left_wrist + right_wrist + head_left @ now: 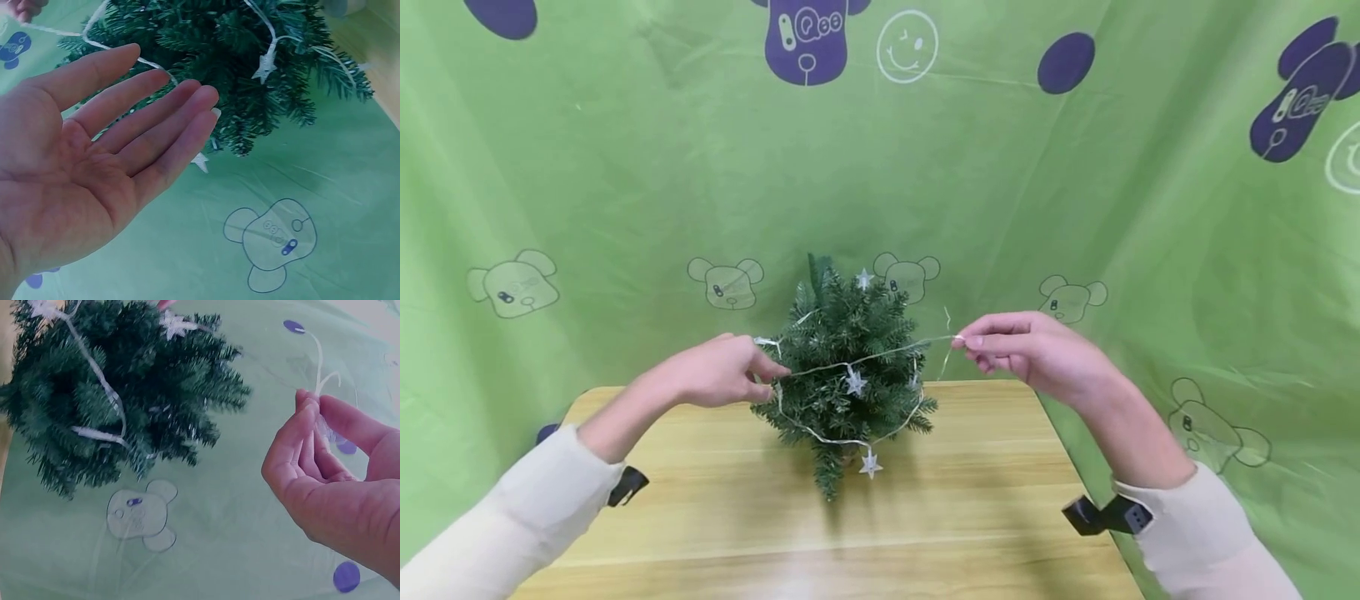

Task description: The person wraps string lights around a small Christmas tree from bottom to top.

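Note:
A small artificial Christmas tree (842, 333) stands on the wooden table, wound with a string of star lights (855, 381). To its right my right hand (1037, 354) pinches the light string's wire between thumb and fingertips, and the wire runs taut across the tree's front. In the right wrist view a loose wire end sticks up above that pinch. My left hand (718, 371) is at the tree's left side, fingertips right at the wire. The left wrist view shows the left hand (119, 137) palm up with straight fingers against the branches. Another star (870, 462) hangs low in front.
The light wooden table (985, 467) extends under and in front of the tree. Behind it hangs a green cloth (625, 167) printed with bear heads and purple shapes. Each wrist carries a black camera strap, the right one (1105, 514) near the table's right edge.

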{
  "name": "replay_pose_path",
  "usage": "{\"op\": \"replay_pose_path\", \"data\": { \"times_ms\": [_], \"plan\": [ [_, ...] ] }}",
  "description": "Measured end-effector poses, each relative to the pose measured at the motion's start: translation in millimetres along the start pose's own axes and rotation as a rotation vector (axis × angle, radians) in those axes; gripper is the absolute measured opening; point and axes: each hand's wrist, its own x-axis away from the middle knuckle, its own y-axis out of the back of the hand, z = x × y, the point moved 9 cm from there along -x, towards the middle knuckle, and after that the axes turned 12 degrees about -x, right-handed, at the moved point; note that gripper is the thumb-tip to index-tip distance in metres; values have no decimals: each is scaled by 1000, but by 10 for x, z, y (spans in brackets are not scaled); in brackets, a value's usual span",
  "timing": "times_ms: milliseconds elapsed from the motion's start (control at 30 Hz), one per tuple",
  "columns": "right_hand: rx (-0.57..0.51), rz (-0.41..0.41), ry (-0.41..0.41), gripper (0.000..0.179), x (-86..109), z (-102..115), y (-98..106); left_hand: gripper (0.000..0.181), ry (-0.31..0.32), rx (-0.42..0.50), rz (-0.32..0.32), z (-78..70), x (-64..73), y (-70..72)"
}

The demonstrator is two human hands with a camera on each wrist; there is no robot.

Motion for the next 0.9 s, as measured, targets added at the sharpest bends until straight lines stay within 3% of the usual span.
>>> {"op": "replay_pose_path", "data": {
  "times_ms": [100,233,400,533,700,900],
  "plan": [
    [13,2,-17,23,25,-83,72,36,-16,-12,-61,-23,24,74],
    [19,37,-25,21,80,-155,109,30,14,11,-216,-54,41,255],
    [91,220,34,21,163,-77,-115,33,59,59,-349,-114,-6,394],
    [164,336,93,22,235,40,-365,35,65,77,-385,-168,-64,407],
    [172,390,116,21,289,123,-568,32,67,78,-389,-205,-135,379],
    [191,468,134,21,330,120,-661,26,70,48,-420,-238,-166,384]
  ]
}}
